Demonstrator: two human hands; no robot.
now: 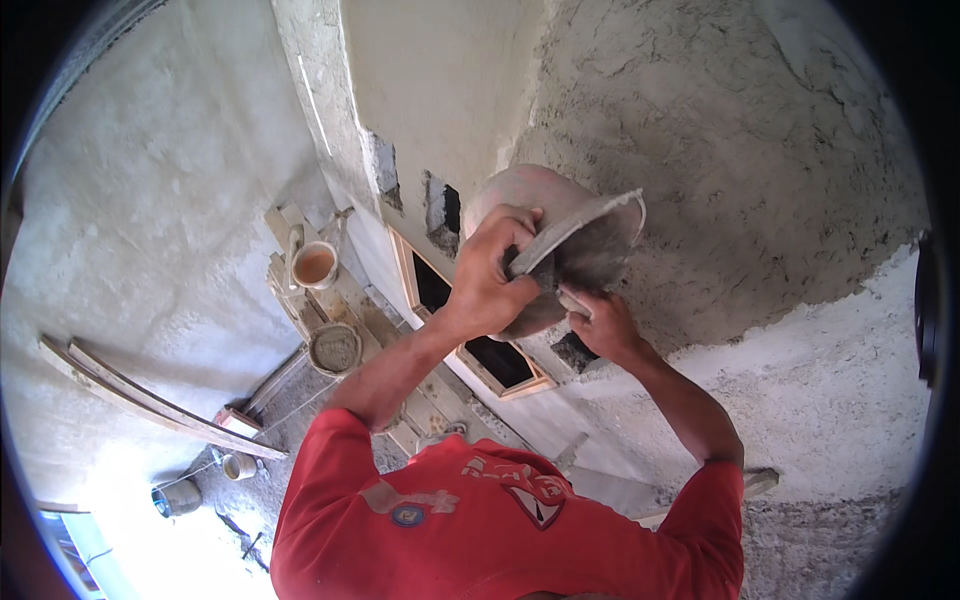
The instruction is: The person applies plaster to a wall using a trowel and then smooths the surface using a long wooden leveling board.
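At the rim of a tilted bucket (pixel 525 188), the left hand (pixel 495 268) is clamped on the edge; the right hand (pixel 610 322) pinches a pale handle-like piece (pixel 573 303) by the mouth. Held up before the plastered wall (pixel 730 180), the bucket lies sidelong — long axis roughly left to right, mouth turned right. Its base is partly hidden — the dark inside hard to make out.

Near the wall (pixel 170 220), two boards (pixel 182 420); close by, bucket (pixel 184 497) and pot (pixel 239 466); farther right, wood framing (pixel 530 387)
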